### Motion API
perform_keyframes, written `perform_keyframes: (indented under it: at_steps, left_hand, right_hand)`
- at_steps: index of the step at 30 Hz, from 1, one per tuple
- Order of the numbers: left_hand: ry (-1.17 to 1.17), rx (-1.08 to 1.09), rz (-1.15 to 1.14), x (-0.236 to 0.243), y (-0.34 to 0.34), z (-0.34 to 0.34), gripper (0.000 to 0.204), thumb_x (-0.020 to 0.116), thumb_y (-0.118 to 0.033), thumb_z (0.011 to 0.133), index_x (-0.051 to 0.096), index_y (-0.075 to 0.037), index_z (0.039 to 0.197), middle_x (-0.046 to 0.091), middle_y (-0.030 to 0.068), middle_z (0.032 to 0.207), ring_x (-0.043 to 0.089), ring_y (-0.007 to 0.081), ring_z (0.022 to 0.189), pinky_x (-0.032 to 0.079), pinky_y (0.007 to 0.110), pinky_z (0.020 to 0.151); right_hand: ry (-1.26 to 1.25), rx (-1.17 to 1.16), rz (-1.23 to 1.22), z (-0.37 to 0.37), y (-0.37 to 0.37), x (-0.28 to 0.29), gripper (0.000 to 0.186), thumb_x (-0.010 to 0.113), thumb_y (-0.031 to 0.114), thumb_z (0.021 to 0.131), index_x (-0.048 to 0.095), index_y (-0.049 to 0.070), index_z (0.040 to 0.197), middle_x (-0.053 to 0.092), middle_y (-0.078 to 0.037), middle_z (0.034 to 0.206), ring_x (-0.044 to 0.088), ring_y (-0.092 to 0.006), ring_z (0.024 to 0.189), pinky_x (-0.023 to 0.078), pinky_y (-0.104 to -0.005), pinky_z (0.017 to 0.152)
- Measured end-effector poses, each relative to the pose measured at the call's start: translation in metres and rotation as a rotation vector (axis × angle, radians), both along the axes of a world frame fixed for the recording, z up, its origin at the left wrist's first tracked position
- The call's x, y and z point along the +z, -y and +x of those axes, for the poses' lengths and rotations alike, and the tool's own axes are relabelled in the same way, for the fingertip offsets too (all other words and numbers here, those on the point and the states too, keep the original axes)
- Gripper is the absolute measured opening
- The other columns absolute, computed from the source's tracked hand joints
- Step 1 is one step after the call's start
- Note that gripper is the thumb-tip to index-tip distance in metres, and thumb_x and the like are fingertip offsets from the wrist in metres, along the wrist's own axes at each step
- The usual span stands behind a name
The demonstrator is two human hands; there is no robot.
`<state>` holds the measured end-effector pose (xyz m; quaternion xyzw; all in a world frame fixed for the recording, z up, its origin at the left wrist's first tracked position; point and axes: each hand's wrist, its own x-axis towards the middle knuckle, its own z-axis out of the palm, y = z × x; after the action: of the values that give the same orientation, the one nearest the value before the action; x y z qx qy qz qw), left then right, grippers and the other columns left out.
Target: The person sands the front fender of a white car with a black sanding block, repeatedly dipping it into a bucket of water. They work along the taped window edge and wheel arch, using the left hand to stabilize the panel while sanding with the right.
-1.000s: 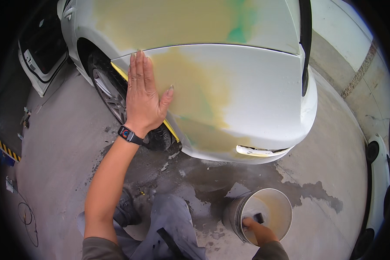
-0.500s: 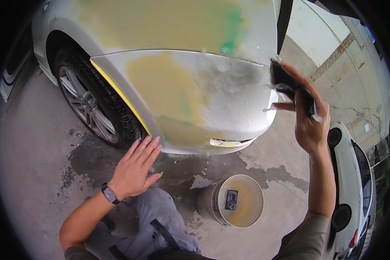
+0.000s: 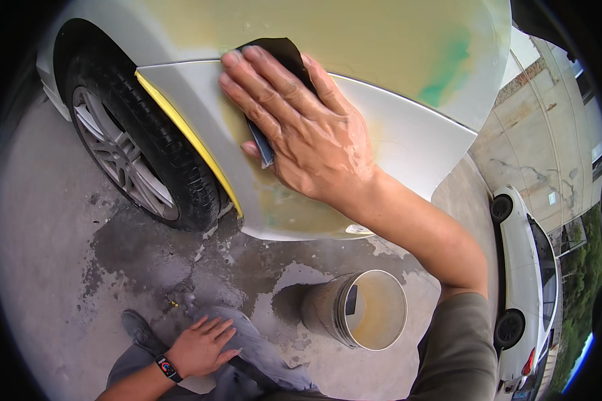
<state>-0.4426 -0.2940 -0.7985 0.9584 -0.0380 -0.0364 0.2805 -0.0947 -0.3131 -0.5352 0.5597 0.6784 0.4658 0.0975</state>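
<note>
My right hand (image 3: 318,134), wet, presses a sheet of black sandpaper (image 3: 286,52) against the grey-white car bumper (image 3: 418,137), just below the seam to the panel above. The thumb and fingers grip the sheet, and a bluish edge shows under the palm; whether a block is inside is hidden. Yellowish and green patches mark the bumper and the upper panel (image 3: 247,27). Resting flat on my grey trouser leg (image 3: 237,327), my left hand (image 3: 199,347) has its fingers stretched out and holds nothing.
A bucket (image 3: 328,311) with cloudy yellowish water and a dark rectangular piece (image 3: 351,301) stands on the wet concrete. To the left is the car's wheel (image 3: 124,157), beside a yellow-edged arch (image 3: 180,134). Another white car (image 3: 525,267) is parked at right.
My right hand has swung left from the bumper's right end onto its middle, still with the sandpaper. My left hand has left the bumper's lower corner and dropped to my leg.
</note>
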Motion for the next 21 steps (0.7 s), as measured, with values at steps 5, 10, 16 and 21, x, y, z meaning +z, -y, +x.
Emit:
perform_keyframes:
  at_steps: [5, 10, 16, 21]
  left_hand:
    - [-0.084, 0.126, -0.056, 0.027, -0.03, -0.022, 0.057, 0.057, -0.05, 0.104, 0.064, -0.004, 0.137, 0.061, 0.0163, 0.148, 0.058, 0.0336, 0.136, 0.04, 0.052, 0.118]
    - [0.008, 0.095, -0.061, 0.028, -0.041, -0.009, 0.058, 0.059, -0.049, 0.103, 0.064, -0.003, 0.138, 0.061, 0.0176, 0.147, 0.06, 0.0343, 0.134, 0.04, 0.052, 0.118]
    - [0.099, 0.027, -0.071, 0.021, -0.038, -0.005, 0.062, 0.053, -0.054, 0.106, 0.064, -0.002, 0.137, 0.062, 0.0183, 0.144, 0.062, 0.0347, 0.13, 0.041, 0.052, 0.116]
    - [0.102, -0.039, -0.062, 0.021, -0.035, -0.001, 0.069, 0.047, -0.058, 0.107, 0.063, 0.001, 0.137, 0.062, 0.0197, 0.144, 0.059, 0.0371, 0.132, 0.04, 0.054, 0.117]
  right_hand:
    - [0.009, -0.188, 0.138, 0.046, 0.078, -0.001, 0.064, 0.056, 0.049, 0.099, 0.052, 0.02, 0.157, 0.046, 0.0, 0.165, 0.042, -0.0192, 0.152, 0.032, -0.0495, 0.121]
    - [-0.063, -0.168, 0.005, -0.002, 0.011, 0.003, 0.066, 0.052, 0.046, 0.101, 0.046, 0.017, 0.16, 0.038, 0.001, 0.17, 0.036, -0.015, 0.156, 0.02, -0.045, 0.129]
    - [-0.003, -0.202, -0.059, 0.001, 0.014, 0.017, 0.065, 0.051, 0.039, 0.1, 0.043, 0.023, 0.162, 0.039, 0.006, 0.169, 0.037, -0.0146, 0.155, 0.021, -0.0438, 0.129]
    - [-0.057, -0.012, -0.179, -0.023, -0.037, 0.017, 0.07, 0.06, 0.038, 0.096, 0.045, 0.017, 0.161, 0.041, 0.0, 0.168, 0.04, -0.019, 0.153, 0.025, -0.0462, 0.127]
